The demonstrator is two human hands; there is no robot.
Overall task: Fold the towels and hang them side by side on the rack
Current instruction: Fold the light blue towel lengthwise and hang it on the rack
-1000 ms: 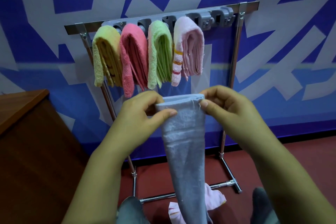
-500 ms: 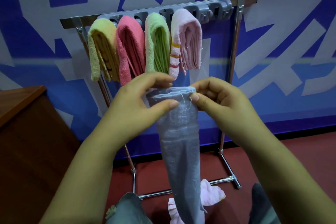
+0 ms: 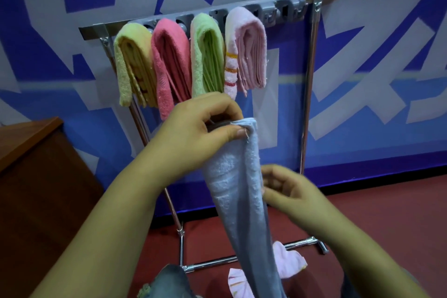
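A long folded light blue towel [image 3: 244, 201] hangs down in front of me. My left hand [image 3: 200, 133] pinches its bunched top edge between thumb and fingers. My right hand [image 3: 287, 189], blurred, sits lower at the towel's right edge with its fingers curled toward the cloth; contact is unclear. Behind stands the metal rack [image 3: 312, 80] with a grey clip bar. On it hang, side by side, a yellow towel [image 3: 133, 68], a dark pink towel [image 3: 169, 65], a green towel [image 3: 208, 55] and a pale pink striped towel [image 3: 246, 48].
A pink towel [image 3: 290, 264] lies on the red floor by the rack's base bar. A brown wooden cabinet [image 3: 36, 176] stands at the left. The bar's right stretch [image 3: 290, 11] holds bare clips. A blue and white patterned wall is behind.
My right hand let go of the towel's top edge and dropped to the towel's right side. My left hand now holds the gathered top alone.
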